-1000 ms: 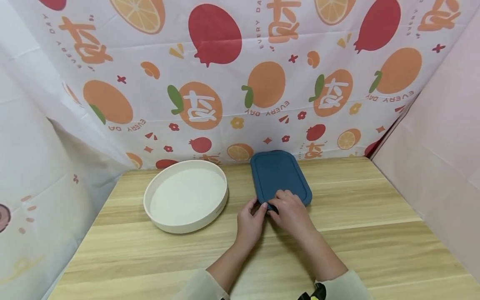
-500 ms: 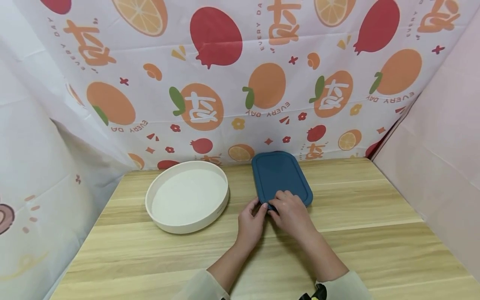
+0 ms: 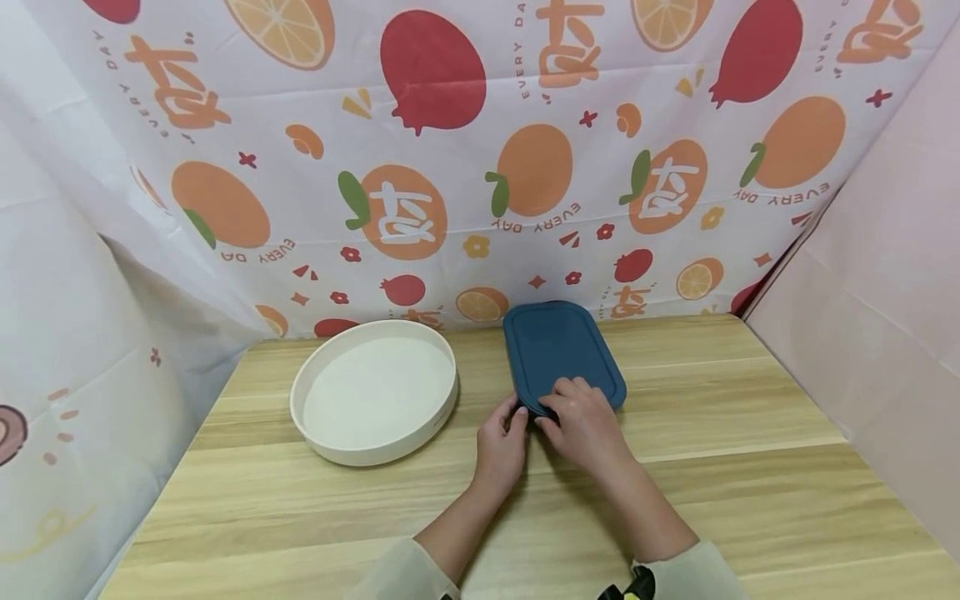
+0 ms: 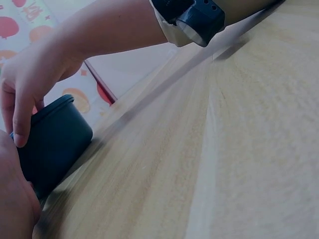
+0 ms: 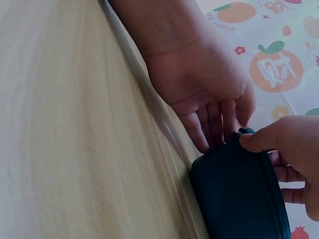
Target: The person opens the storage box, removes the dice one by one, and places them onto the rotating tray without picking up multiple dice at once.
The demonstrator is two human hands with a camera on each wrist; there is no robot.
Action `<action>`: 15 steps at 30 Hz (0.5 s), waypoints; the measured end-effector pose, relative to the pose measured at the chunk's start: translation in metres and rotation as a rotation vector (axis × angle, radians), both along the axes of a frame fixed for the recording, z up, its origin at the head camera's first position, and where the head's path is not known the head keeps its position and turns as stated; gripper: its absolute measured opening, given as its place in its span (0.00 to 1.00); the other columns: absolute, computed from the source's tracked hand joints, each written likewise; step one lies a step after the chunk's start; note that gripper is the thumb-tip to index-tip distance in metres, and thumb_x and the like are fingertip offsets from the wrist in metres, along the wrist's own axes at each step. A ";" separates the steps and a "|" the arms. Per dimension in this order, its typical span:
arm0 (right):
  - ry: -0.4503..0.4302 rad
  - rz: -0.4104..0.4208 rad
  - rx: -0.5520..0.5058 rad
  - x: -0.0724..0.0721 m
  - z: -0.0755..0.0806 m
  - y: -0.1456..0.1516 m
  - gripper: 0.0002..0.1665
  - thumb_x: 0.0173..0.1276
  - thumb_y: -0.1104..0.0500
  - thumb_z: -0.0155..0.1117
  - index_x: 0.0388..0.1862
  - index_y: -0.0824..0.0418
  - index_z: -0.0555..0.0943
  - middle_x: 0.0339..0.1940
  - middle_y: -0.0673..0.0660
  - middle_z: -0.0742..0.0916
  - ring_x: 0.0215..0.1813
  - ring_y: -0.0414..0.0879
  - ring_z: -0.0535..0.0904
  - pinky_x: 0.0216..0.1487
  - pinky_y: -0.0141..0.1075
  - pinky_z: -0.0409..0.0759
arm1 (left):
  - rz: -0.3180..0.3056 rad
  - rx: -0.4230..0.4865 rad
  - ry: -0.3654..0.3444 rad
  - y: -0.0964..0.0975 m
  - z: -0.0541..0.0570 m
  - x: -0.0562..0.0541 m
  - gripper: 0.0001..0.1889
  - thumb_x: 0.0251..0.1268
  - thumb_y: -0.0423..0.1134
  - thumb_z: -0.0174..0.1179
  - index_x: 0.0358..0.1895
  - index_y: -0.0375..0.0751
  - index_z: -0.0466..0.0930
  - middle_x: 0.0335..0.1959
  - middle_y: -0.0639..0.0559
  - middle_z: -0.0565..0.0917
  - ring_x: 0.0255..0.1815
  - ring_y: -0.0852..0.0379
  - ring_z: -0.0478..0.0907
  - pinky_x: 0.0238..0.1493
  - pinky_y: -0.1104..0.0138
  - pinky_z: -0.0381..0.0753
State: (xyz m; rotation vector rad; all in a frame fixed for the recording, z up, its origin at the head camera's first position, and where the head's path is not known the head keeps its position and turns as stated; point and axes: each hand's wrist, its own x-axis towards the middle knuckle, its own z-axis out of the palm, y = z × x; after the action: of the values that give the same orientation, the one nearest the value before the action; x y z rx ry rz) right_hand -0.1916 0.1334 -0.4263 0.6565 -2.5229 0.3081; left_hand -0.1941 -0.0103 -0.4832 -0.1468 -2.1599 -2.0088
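A dark blue rectangular food container (image 5: 234, 189) stands at the back of the table, its flat blue lid (image 3: 558, 350) on top. My left hand (image 3: 498, 450) holds the container's near left corner, fingers along its left side and thumb at the near side. My right hand (image 3: 588, 421) pinches the lid's near edge close to that corner, with curled fingers on top and the thumb below the rim. In the right wrist view, the right thumb (image 5: 254, 143) presses at the rim near the left fingers. The container's inside is hidden.
A round cream tray (image 3: 375, 454) with a low rim stands to the left of the container. The wooden table (image 3: 337, 525) backs onto a fruit-print cloth (image 3: 465, 183). Pale cloths hang on the left and right sides.
My left thumb has slipped slightly down and left, off the lid's edge. The right hand has barely shifted at the near edge. Container and tray keep their places.
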 end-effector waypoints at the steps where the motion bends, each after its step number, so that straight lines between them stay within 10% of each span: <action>1: 0.005 -0.004 -0.008 0.000 0.001 0.000 0.14 0.55 0.54 0.79 0.40 0.58 0.89 0.35 0.52 0.83 0.39 0.49 0.77 0.32 0.38 0.76 | 0.005 -0.004 -0.010 0.000 0.000 0.000 0.19 0.74 0.38 0.54 0.64 0.38 0.75 0.62 0.45 0.80 0.65 0.54 0.75 0.64 0.61 0.79; 9: 0.026 -0.023 -0.068 0.002 0.006 -0.002 0.15 0.54 0.55 0.80 0.40 0.58 0.89 0.36 0.51 0.84 0.39 0.48 0.77 0.33 0.37 0.77 | -0.014 -0.009 0.034 0.000 0.000 -0.002 0.24 0.71 0.35 0.57 0.67 0.32 0.70 0.66 0.39 0.75 0.64 0.49 0.76 0.61 0.65 0.81; 15: -0.001 -0.034 -0.091 0.004 0.013 0.000 0.14 0.56 0.56 0.78 0.40 0.59 0.89 0.36 0.52 0.85 0.39 0.47 0.78 0.39 0.37 0.84 | 0.081 -0.264 0.264 -0.002 -0.001 -0.003 0.19 0.66 0.34 0.63 0.59 0.33 0.79 0.63 0.44 0.78 0.63 0.49 0.77 0.60 0.57 0.83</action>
State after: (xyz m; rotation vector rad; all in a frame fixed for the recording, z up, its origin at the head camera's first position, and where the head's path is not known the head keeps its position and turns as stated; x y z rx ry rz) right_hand -0.1874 0.1333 -0.4131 0.5781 -2.5020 0.4090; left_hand -0.1970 -0.0121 -0.4839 -0.3352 -2.2079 -1.5550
